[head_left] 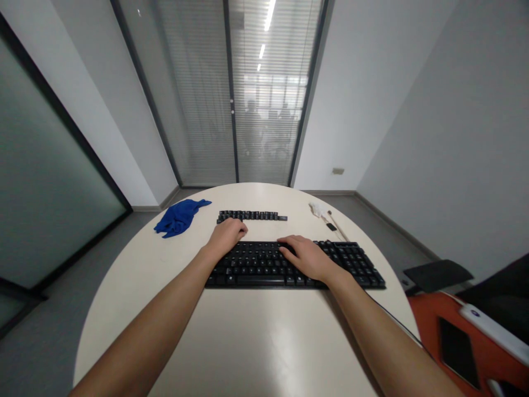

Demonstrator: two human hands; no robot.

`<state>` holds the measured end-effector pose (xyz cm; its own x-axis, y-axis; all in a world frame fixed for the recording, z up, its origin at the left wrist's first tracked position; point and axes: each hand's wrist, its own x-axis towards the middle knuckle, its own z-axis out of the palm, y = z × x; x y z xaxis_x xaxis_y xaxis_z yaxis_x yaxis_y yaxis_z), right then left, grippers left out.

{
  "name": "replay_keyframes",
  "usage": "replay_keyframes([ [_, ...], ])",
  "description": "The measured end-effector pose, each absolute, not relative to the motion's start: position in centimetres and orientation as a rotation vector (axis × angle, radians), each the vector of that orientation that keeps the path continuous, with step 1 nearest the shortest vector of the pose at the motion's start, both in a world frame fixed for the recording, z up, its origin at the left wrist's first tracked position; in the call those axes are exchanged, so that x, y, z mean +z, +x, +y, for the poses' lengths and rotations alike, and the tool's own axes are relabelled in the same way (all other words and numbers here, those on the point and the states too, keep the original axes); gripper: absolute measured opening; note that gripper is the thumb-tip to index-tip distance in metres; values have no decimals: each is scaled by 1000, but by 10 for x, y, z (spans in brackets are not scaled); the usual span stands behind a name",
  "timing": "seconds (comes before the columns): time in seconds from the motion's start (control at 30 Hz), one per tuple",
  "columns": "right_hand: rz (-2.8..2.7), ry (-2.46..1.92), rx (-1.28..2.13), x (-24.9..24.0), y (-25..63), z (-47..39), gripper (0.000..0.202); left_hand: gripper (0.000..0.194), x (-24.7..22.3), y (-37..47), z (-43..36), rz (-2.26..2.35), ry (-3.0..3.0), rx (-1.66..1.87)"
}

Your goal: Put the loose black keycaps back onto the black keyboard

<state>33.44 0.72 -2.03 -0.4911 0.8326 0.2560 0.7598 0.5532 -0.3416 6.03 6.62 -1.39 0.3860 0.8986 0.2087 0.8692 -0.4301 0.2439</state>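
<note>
Black keyboard (264, 270) lies flat across the bench (231, 342), long side toward the person. Right hand (308, 258) over its upper middle; fingers narrowly parted, thumb below forefinger, black keys right beneath their tips at nine o'clock of the palm. Whether they grip one, I cannot tell. Left hand (226, 238) at the keyboard's upper-left edge, fingers curled narrow, tips near the loose keycaps (260, 215); cannot tell if anything is held. From the keyboard's centre: keycaps lined up in rows at eleven o'clock, apart from it; crumpled blue cloth (179, 218) at ten; slim tools (338, 226) at one, just beside the top edge.
</note>
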Motion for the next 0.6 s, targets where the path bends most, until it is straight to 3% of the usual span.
replay_keyframes([
  [0.3, -2400, -1309, 249, -20, 335, 7, 36, 16, 5, 68, 47, 1451, 2257, 691],
  [0.6, -2388, -1103, 192, -5, 318, -5, 25, 17, -1, 64, 21, 1317, 2227, 671],
])
